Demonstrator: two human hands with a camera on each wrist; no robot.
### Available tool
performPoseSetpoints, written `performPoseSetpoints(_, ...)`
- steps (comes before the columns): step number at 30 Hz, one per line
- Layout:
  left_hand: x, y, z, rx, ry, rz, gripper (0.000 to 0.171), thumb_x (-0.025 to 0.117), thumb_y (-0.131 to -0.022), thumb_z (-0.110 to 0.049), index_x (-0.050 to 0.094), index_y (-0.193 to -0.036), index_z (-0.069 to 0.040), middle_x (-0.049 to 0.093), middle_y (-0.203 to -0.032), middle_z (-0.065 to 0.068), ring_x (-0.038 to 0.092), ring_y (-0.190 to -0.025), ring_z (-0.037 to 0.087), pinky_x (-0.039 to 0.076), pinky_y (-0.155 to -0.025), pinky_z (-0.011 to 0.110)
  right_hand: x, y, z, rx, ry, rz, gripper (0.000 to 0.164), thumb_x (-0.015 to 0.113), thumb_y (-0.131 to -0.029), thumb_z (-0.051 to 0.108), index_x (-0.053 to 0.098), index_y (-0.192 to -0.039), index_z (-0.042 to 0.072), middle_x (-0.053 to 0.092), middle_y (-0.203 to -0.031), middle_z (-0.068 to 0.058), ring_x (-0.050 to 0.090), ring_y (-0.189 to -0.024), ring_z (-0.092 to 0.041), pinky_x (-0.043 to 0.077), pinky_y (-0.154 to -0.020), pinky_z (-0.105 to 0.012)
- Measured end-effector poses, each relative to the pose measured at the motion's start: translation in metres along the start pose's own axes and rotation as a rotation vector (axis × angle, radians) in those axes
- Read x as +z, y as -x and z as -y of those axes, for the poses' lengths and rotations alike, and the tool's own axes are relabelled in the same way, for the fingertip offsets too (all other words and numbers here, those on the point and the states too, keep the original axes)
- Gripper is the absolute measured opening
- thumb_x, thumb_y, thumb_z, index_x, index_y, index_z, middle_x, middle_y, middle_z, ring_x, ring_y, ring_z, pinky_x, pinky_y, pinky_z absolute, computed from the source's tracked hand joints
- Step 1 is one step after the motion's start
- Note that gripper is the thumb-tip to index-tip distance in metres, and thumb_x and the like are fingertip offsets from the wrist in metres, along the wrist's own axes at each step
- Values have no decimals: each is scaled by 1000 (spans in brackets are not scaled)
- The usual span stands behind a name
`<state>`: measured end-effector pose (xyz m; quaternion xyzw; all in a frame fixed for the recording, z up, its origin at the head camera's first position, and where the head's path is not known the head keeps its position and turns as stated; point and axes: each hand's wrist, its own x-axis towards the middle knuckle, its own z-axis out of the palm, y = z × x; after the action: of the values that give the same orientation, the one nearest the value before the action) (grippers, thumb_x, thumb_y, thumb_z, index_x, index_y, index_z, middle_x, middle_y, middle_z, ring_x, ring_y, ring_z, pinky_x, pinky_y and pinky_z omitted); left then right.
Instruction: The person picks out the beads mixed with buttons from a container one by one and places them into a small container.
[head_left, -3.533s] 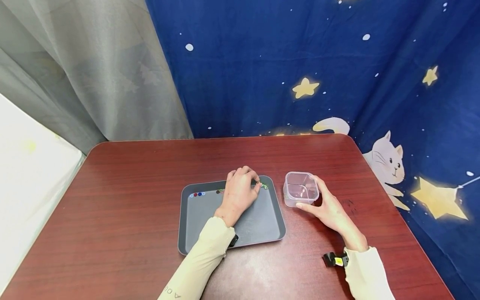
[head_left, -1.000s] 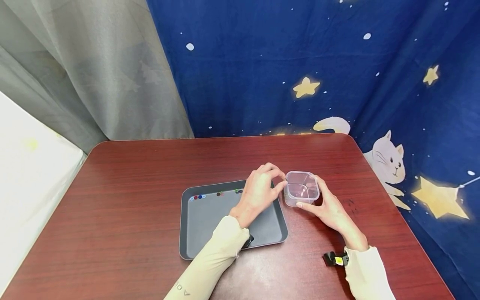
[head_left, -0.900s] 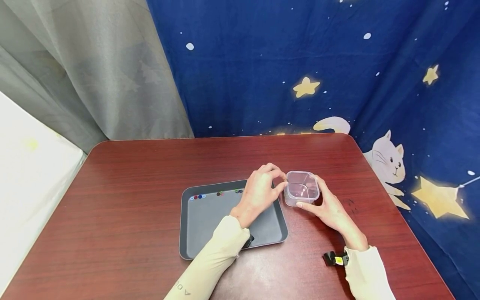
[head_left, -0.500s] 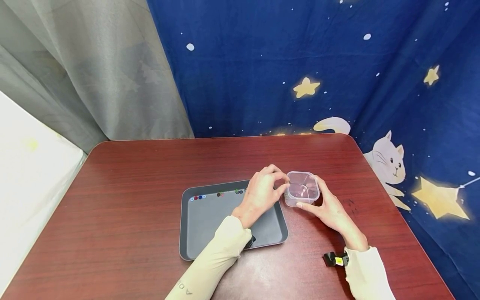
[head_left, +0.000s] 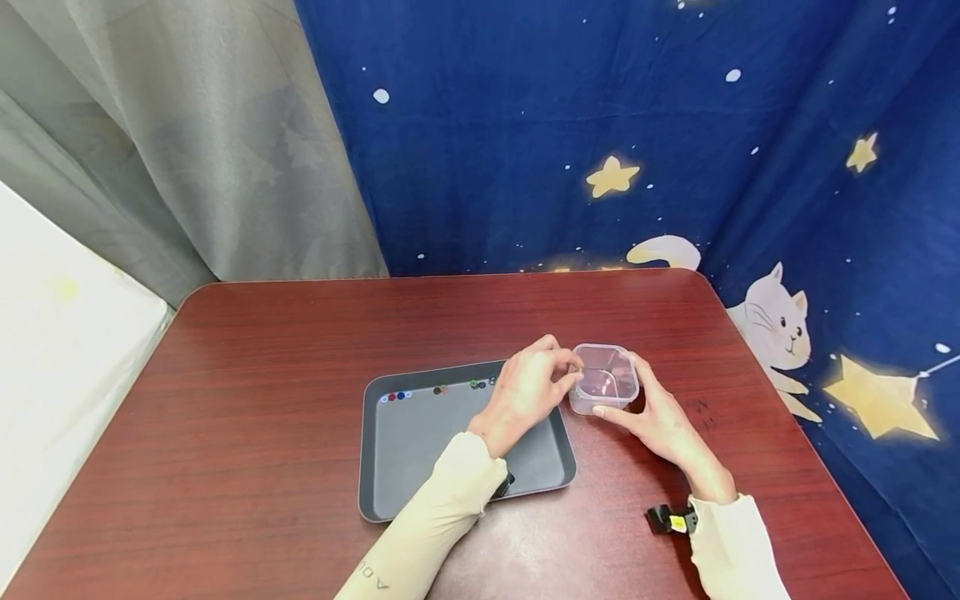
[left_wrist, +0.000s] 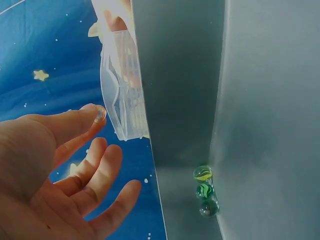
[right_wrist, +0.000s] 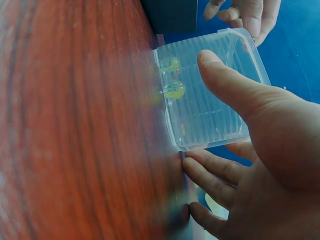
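Note:
My left hand (head_left: 527,385) pinches a small clear glass marble (left_wrist: 100,114) between thumb and forefinger, its fingertips right at the left rim of a clear plastic box (head_left: 603,375). The other left fingers are loosely bent. My right hand (head_left: 660,417) holds that box from the right, thumb (right_wrist: 220,70) on the near side and fingers behind. Inside the box, near its bottom, greenish-yellow marbles (right_wrist: 174,90) show through the wall in the right wrist view. Under the left forearm and hand lies a grey tray (head_left: 420,467).
Several coloured marbles (head_left: 396,396) line the tray's far side in small groups, red, blue and dark. Marbles with green and yellow swirls (left_wrist: 204,190) rest along the tray wall in the left wrist view. The wooden table (head_left: 262,400) ends at curtains (head_left: 525,167) behind.
My left hand has moved right, from over the tray's far right part to the box's rim, then slightly further right. My right hand and the box have stayed in place.

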<state>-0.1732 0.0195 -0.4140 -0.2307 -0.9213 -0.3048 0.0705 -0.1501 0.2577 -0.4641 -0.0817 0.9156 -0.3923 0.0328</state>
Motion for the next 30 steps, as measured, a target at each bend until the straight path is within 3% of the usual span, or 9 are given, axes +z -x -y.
performPoseSetpoints(18, 3, 0, -1, -7, -19, 48, 15, 78, -94, -28, 80, -110, -27, 67, -93, -4, 67, -78, 5, 48, -65, 17, 1, 0, 0, 2, 13, -10, 98, 83, -89, 42, 22, -163, 23, 51, -151, -20, 57, -129, -40, 45, -107, -63)
performPoseSetpoints(30, 4, 1, 0, -54, -16, 78, 16, 77, -96, -32, 80, -111, -28, 68, -95, -4, 66, -79, 5, 48, -66, 20, 0, 0, 1, -7, 5, -7, 98, 83, -89, 39, 22, -164, 23, 51, -151, -19, 57, -128, -40, 45, -108, -63)
